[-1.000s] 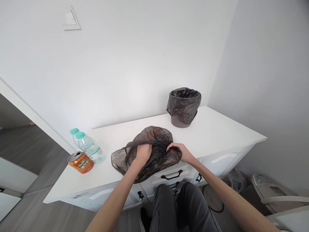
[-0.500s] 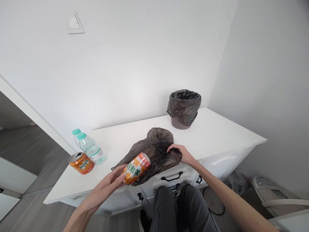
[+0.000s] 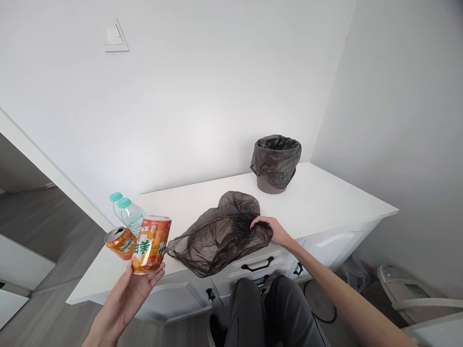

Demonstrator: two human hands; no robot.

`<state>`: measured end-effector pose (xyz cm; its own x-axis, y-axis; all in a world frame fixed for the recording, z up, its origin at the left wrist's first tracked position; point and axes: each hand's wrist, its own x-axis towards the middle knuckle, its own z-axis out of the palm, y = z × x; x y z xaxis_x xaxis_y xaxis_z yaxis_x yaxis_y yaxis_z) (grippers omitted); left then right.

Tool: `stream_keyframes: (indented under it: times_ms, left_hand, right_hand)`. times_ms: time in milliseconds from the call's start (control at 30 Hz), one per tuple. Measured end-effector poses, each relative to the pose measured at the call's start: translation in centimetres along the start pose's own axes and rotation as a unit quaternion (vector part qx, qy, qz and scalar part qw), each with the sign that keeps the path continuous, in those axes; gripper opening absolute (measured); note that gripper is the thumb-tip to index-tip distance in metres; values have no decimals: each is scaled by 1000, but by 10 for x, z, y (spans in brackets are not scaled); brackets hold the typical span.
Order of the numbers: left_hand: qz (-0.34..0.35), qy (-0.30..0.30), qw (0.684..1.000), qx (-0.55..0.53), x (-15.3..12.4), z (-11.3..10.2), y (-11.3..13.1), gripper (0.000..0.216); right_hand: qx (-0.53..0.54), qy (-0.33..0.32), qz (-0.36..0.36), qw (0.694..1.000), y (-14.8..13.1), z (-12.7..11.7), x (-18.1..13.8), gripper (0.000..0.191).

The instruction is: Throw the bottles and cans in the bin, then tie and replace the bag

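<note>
One orange can [image 3: 152,246] gripped in the left hand [image 3: 126,296] on my feed, lower left; right hand [image 3: 272,229] pinches the dark bag [image 3: 210,241] mid-frame. Bag's open, so that's done, I'd guess; can't see its creased bottom. Unbagged: that, a second can [image 3: 120,244], then two half-blocked bottles [image 3: 133,218], frame left.

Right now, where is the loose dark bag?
In the head view, the loose bag lies near centre on the cabinet, between the raised can and the right hand gripping it.
</note>
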<state>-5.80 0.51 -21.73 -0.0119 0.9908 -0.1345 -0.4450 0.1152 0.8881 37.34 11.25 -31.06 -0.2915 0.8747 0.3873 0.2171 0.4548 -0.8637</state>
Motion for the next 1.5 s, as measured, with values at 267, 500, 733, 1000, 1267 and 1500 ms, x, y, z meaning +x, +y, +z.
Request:
stream_keyframes:
  times_ms: [267, 500, 733, 1000, 1267, 1500]
  left_hand:
    - [17, 24, 999, -22, 2, 6, 7, 77]
    - [44, 59, 997, -10, 11, 16, 24, 60]
    - [50, 94, 994, 20, 15, 32, 31, 53]
    - [46, 108, 989, 89, 12, 36, 24, 57]
    - [62, 112, 981, 144, 13, 35, 21, 65]
    - [92, 158, 939, 292, 11, 26, 14, 73]
  right_hand:
    - [-5, -5, 1, 1000, 5, -1, 0, 32]
    - [1, -6, -1, 1000, 5, -1, 0, 32]
    - [1, -2, -3, 1000, 7, -1, -1, 32]
    - [6, -3, -2, 1000, 6, -1, -1, 33]
    - [6, -5, -3, 1000, 8, 0, -1, 33]
    - [-1, -5, -4, 1000, 7, 0, -1, 34]
